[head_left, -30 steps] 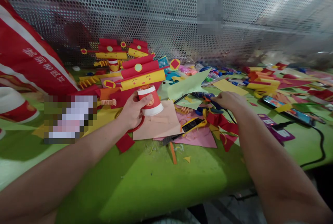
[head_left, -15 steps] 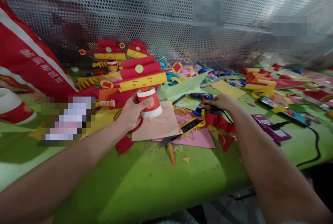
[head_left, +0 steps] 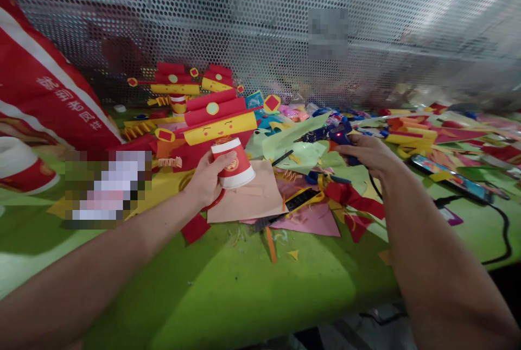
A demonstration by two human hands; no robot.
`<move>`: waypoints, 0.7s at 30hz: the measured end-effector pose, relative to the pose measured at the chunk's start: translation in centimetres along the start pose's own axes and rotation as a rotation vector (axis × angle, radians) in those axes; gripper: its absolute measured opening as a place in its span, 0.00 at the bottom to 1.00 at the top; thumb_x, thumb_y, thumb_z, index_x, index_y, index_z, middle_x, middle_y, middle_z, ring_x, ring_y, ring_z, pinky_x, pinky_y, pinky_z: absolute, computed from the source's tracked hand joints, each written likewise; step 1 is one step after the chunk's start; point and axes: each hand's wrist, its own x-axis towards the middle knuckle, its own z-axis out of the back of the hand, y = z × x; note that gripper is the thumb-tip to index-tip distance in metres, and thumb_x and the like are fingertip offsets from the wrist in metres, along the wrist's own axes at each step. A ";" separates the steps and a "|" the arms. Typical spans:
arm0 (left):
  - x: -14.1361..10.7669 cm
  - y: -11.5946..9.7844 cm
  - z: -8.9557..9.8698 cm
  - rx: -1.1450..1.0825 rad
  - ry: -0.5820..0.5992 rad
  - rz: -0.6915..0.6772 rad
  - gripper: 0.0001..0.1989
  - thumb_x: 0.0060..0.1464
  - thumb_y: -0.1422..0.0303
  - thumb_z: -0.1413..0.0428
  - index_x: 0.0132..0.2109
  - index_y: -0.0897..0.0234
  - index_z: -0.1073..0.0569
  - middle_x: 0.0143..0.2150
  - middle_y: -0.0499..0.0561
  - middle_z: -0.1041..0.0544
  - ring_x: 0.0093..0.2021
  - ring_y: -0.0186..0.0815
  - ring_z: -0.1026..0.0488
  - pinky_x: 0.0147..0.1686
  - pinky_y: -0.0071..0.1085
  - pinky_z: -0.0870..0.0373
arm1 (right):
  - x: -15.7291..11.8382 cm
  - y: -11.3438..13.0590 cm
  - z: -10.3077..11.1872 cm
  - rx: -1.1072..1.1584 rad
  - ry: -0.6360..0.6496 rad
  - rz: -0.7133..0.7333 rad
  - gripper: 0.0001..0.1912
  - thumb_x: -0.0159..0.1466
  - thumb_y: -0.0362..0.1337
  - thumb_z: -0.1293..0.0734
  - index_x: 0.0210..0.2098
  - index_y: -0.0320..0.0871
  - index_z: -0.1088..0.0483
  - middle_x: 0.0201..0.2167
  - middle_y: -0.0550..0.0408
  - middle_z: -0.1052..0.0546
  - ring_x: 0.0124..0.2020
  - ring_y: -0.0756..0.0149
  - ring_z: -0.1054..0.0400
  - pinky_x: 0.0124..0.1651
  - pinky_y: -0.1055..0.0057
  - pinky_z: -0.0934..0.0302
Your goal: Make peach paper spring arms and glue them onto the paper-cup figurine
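My left hand (head_left: 207,176) is closed round a red and white paper cup (head_left: 240,168), held upside down and a little tilted above peach paper (head_left: 244,203). A yellow paper roll with a drawn smiling face (head_left: 220,126) and red rolls (head_left: 215,107) sits at the cup's top. To the right, my right hand (head_left: 362,149) grips a dark blue glue gun (head_left: 325,134) with a small red light lit. Its nozzle points left toward the cup and stays apart from it. Part of the gun's handle is hidden by my fingers.
A yellow utility knife (head_left: 305,199) lies on pink paper near the front. Similar paper figures (head_left: 175,87) stand behind. A phone (head_left: 451,177) and black cable (head_left: 508,230) lie at right, a red bag (head_left: 52,78) at left. Perforated metal (head_left: 260,24) rises behind the green table (head_left: 244,296).
My right hand has lifted the glue gun from among the papers, up and slightly right; its red light now shows. My left hand keeps the cup in nearly the same place, tilted slightly more.
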 end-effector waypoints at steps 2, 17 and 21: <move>-0.1 0.0 0.1 -0.001 0.033 0.024 0.11 0.38 0.71 0.38 0.33 0.65 0.29 0.27 0.48 0.24 0.26 0.33 0.27 0.30 0.30 0.28 | -0.5 0.8 -0.9 0.056 0.003 -0.026 0.14 0.40 0.38 0.26 0.22 0.44 0.34 0.13 0.61 0.31 0.14 0.72 0.38 0.16 0.75 0.42; -0.5 -0.3 0.1 0.009 0.033 0.120 0.12 0.37 0.68 0.39 0.33 0.65 0.29 0.26 0.47 0.23 0.27 0.35 0.25 0.34 0.34 0.26 | -6.0 5.2 -7.4 0.205 0.209 0.208 0.16 0.43 0.46 0.27 0.23 0.42 0.34 0.15 0.60 0.33 0.13 0.75 0.43 0.15 0.72 0.42; -0.5 -0.1 0.1 -0.002 -0.013 0.121 0.13 0.37 0.70 0.39 0.34 0.65 0.29 0.27 0.47 0.23 0.29 0.35 0.25 0.36 0.34 0.26 | -6.2 5.3 -7.7 0.159 0.253 0.276 0.18 0.48 0.49 0.29 0.19 0.44 0.37 0.12 0.61 0.36 0.13 0.74 0.43 0.16 0.73 0.44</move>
